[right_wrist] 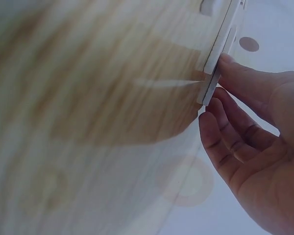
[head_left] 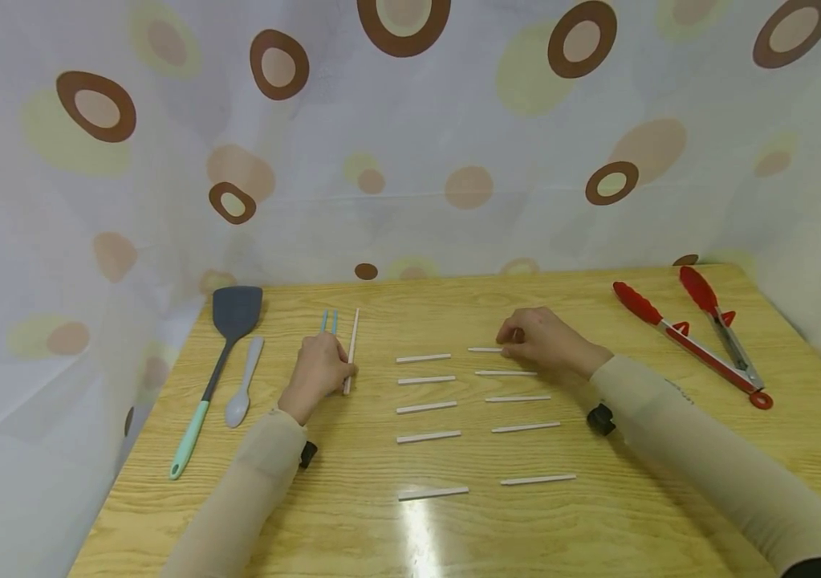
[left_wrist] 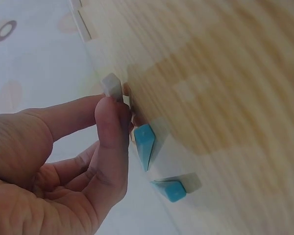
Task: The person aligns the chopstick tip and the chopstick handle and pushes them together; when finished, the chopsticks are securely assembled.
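Observation:
My left hand (head_left: 318, 371) pinches a pale chopstick (head_left: 353, 341) that points away from me, just right of two blue chopsticks (head_left: 334, 321) lying side by side. In the left wrist view, thumb and finger hold the squared end of the pale stick (left_wrist: 111, 85), beside the blue ends (left_wrist: 145, 139). My right hand (head_left: 543, 339) has its fingertips at the right end of the farthest short white stick (head_left: 484, 349) in the right column. The right wrist view shows thumb and fingers around that stick (right_wrist: 210, 87), low at the table.
Two columns of short white sticks (head_left: 428, 408) lie between the hands. On the left are a spatula (head_left: 215, 369) with a mint handle and a grey spoon (head_left: 245, 385). Red-tipped tongs (head_left: 706, 353) lie spread at the right. A patterned cloth (head_left: 410, 144) hangs behind the table (head_left: 352, 522).

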`<state>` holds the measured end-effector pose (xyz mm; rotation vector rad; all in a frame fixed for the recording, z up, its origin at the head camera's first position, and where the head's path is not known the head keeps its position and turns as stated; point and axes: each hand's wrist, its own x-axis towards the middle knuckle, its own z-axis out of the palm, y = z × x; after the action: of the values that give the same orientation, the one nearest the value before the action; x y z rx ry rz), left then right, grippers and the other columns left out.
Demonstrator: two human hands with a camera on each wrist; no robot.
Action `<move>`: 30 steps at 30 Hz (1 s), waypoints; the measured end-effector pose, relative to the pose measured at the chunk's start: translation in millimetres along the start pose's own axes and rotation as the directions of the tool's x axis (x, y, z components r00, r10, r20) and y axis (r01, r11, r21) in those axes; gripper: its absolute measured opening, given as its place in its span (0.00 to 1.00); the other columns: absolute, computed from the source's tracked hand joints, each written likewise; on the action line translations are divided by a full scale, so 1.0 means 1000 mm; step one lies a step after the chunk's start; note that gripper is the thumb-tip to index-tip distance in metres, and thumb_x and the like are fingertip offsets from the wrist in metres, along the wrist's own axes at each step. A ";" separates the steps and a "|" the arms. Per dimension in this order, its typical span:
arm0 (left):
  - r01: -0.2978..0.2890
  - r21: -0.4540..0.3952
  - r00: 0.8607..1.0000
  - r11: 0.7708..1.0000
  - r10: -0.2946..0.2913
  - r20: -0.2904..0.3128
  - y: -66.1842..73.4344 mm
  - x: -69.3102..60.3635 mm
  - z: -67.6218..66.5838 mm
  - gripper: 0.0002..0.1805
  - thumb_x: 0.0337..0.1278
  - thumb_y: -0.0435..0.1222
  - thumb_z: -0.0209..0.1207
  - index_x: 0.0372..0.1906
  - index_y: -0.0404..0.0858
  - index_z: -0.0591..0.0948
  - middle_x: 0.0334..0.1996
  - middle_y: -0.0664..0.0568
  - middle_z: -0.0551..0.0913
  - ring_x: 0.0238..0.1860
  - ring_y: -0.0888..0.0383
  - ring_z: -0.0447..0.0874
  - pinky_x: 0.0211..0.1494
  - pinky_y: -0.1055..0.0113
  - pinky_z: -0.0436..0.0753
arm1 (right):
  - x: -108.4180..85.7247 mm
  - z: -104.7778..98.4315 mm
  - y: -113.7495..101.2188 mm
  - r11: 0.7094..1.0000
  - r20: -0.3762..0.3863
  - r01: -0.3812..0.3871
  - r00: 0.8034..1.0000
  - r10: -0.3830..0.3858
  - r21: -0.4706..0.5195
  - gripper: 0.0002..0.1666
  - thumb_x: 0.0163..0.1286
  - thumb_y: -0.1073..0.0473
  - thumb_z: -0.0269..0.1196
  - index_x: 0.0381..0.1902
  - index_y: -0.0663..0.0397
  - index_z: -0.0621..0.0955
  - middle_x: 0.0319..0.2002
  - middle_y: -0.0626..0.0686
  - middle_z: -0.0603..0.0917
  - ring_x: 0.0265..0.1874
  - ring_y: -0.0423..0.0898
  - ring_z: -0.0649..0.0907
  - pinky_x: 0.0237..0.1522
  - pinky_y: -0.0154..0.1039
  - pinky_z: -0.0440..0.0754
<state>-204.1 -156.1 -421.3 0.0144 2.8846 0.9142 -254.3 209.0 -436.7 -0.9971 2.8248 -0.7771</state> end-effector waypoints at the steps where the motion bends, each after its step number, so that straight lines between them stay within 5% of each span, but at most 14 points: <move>1: 0.001 -0.001 1.000 1.000 -0.001 -0.001 0.000 0.000 0.000 0.09 0.55 0.28 0.69 0.23 0.31 0.82 0.16 0.48 0.80 0.14 0.57 0.82 0.19 0.70 0.79 | 0.000 0.000 0.000 1.000 -0.001 0.002 1.000 -0.002 -0.003 0.06 0.62 0.64 0.72 0.38 0.56 0.87 0.34 0.48 0.85 0.32 0.43 0.82 0.37 0.44 0.81; 30: 0.007 0.034 1.000 0.999 -0.008 0.014 0.003 -0.005 0.001 0.14 0.57 0.32 0.70 0.18 0.31 0.84 0.10 0.50 0.79 0.12 0.56 0.80 0.14 0.71 0.75 | -0.003 0.003 0.000 0.999 0.055 -0.038 0.998 0.038 -0.002 0.04 0.68 0.67 0.65 0.33 0.55 0.83 0.30 0.46 0.81 0.29 0.41 0.77 0.34 0.41 0.77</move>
<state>-199.5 -153.8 -419.8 0.0130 2.8848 0.8599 -251.3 209.6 -440.0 -0.9474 2.7890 -0.7335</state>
